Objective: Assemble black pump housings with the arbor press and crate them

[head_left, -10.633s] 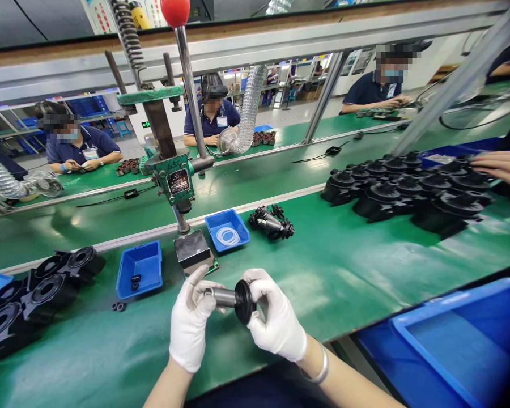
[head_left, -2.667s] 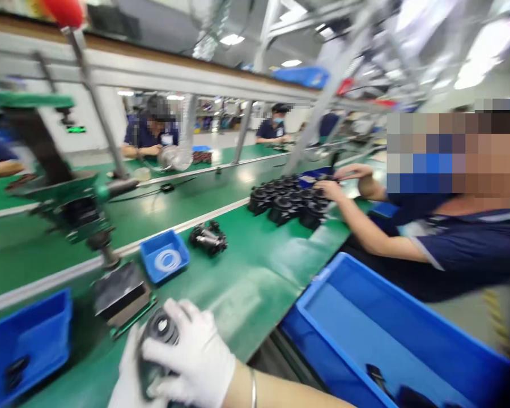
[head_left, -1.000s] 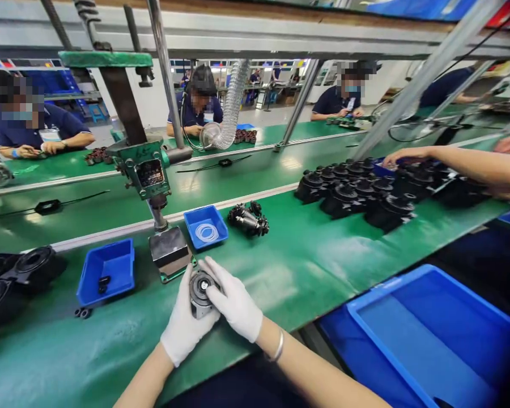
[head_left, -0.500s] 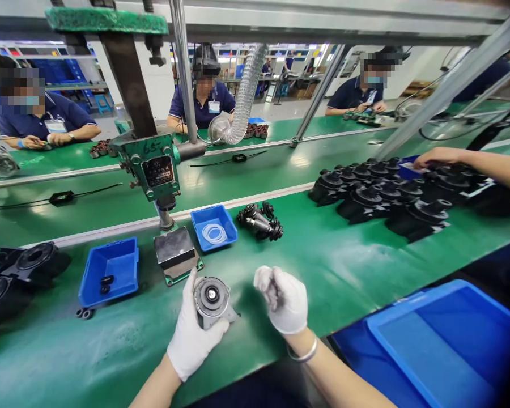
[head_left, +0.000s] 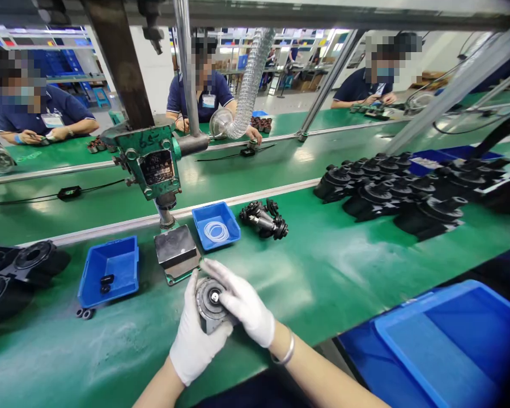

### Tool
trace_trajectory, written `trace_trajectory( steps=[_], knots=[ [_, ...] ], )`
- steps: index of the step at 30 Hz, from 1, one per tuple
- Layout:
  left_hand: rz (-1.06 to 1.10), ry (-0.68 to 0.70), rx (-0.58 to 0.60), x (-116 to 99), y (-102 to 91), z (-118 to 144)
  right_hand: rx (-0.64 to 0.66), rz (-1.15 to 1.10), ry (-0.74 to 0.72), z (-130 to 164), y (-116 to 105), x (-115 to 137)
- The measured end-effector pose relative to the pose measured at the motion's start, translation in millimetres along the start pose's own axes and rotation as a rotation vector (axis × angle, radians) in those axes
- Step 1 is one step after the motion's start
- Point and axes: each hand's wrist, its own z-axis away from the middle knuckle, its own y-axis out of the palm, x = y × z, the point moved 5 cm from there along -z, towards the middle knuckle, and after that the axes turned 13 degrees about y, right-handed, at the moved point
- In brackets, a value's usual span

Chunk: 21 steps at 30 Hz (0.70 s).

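Note:
A round dark-grey housing [head_left: 212,322] with concentric rings and a bright centre stands on the green bench in front of me. My white-gloved left hand [head_left: 194,339] is wrapped around its left and near side, thumb along the front. From the right, my gloved right hand [head_left: 247,310] grips the same piece, fingers over its far rim and thumb on the top by the centre. The right hand covers the right part of the housing. Just behind it is the press base with a metal block [head_left: 175,246].
A blue bin with white rings [head_left: 216,231], a pile of black-and-metal shafts [head_left: 263,220] and a blue bin with small black parts [head_left: 109,271] lie around. Black housings [head_left: 429,212] stand right, others [head_left: 38,258] left. A green press [head_left: 148,161] rises behind. Co-workers sit opposite.
My right hand has moved left from beside the housing and now lies on it. The left hand keeps its hold. At the right, another person's arm has drawn back almost out of view.

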Motion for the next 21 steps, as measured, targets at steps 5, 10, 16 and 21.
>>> trace_trajectory(
  steps=[5, 10, 16, 21],
  knots=[
    [-0.032, -0.016, -0.004, 2, 0.3, 2, -0.448, -0.156, 0.034, 7, -26, -6],
    [0.004, -0.009, -0.010, 1, 1.4, 3, -0.144, 0.184, -0.039, 4, -10, 3],
    [-0.085, -0.012, -0.003, 6, -0.1, 4, -0.238, 0.908, -0.042, -70, -44, 26],
    [-0.071, 0.009, -0.008, 10, 0.3, 5, 0.294, 1.501, -0.196, -141, -15, 10]
  ],
)
